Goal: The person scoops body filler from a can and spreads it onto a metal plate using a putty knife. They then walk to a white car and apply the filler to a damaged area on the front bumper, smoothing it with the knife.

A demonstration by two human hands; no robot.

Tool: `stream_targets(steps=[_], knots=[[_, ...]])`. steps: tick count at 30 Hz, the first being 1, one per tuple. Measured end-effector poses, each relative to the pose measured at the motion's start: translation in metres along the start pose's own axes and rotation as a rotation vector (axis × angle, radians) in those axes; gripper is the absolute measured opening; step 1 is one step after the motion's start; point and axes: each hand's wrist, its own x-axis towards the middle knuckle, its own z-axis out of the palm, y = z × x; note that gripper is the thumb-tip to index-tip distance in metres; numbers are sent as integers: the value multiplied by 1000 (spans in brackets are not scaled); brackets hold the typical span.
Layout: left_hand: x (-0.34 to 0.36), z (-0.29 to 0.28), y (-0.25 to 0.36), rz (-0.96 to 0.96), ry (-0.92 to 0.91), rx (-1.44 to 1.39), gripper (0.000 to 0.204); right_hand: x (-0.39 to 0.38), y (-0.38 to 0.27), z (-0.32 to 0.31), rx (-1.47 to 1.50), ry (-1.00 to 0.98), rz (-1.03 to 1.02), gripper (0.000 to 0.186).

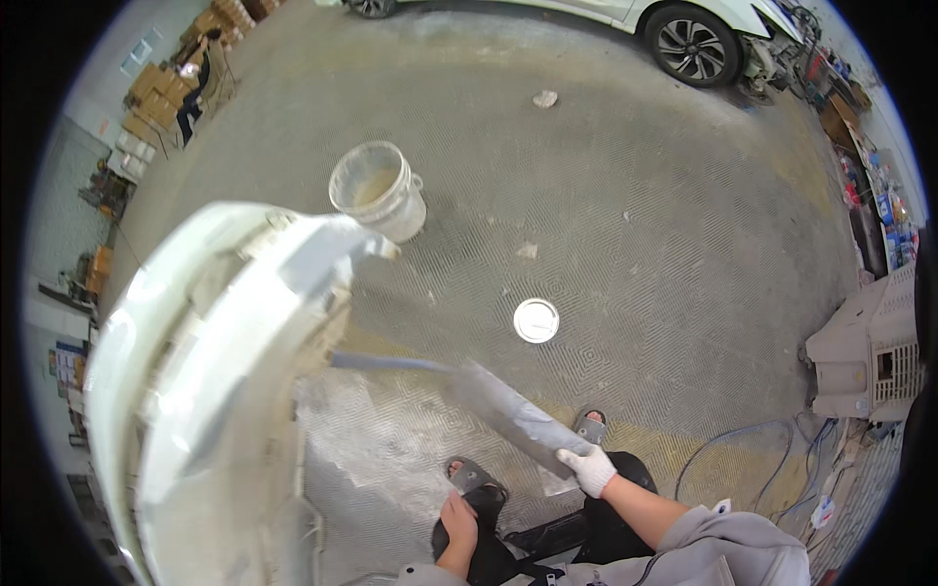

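Observation:
My right hand point(589, 471), in a white glove, grips the near end of a long flat grey board-like tool point(523, 415). Its far end is blurred, and a blue hose point(391, 362) stretches from there toward the car bumper. That large white bumper point(225, 391), with grey patches on its surface, stands upright at my left; the tool is apart from its main face. Bare and loosely curled, my left hand point(458, 522) is by my left knee. Its palm is hidden, so anything inside cannot be made out.
A dirty white bucket point(381, 195) stands beyond the bumper. On the patterned floor lies a round silvery lid point(536, 320). A white car point(606, 12) is parked at the far side. Blue hoses point(752, 430) coil near a beige plastic cabinet point(860, 352). A person point(195, 93) sits far left.

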Motion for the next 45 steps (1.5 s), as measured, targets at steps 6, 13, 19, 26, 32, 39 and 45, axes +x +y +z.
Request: stream_targets(steps=[6,13,19,26,32,39,45], knots=[[-77,-94,65,-43,108,234,22,-134,-158,-47,-8,147,-180,45],[-108,-33,199,-85,-38,318,23,-207,-279,-108,222,240,-405,36],[-170,-17,219,-54,-61,264,25,-205,-338,-141,382,235,-449,33],[-210,-31,185,-161,20,247,26,-184,-359,-136,451,209,-574,32],[-221,-40,173,-262,75,246,28,-181,-351,-131,546,245,-549,33],[-212,-36,176,-282,74,232,30,-191,-354,-149,449,281,-520,31],[-202,-32,184,-265,60,205,32,-203,-371,-146,439,293,-463,33]])
